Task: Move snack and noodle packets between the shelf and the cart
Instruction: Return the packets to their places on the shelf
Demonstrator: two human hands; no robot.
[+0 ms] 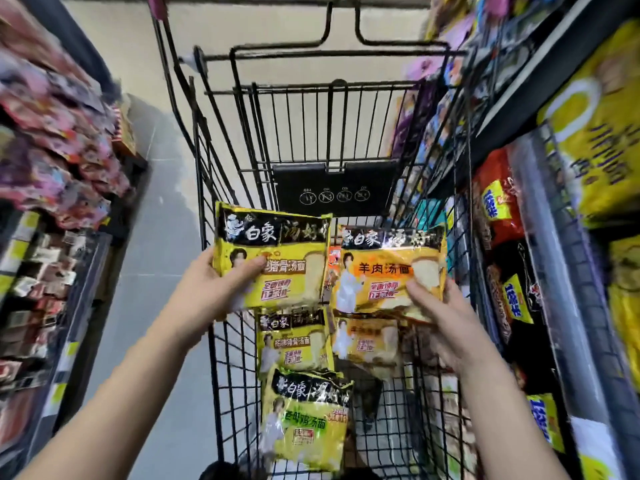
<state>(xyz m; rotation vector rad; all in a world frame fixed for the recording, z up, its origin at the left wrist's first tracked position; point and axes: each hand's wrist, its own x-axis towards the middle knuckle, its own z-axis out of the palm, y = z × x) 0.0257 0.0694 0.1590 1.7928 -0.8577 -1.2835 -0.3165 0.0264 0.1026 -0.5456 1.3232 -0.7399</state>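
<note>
Gripping the yellow packet point(287, 261) by its lower left corner, the left hand point(218, 285) mirrors the right hand point(446, 317), fingers clamped on the orange packet point(381, 271). Both packets hang over the cart point(230, 375), faces up, likely for sorting.

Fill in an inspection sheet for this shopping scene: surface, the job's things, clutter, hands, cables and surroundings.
Surface: black wire cart, packets lying in its basket.
Job's things: yellow noodle packet and orange noodle packet held above the basket; lower yellow packet, lower orange packet and green-lettered packet lie in the cart.
Clutter: small red packet glimpsed between the two held packets.
Hands: left hand grips the yellow noodle packet; right hand grips the orange noodle packet.
Cables: nothing seen.
Surroundings: right shelf with yellow and red packs; left shelf with blurred snack packets; grey floor.
</note>
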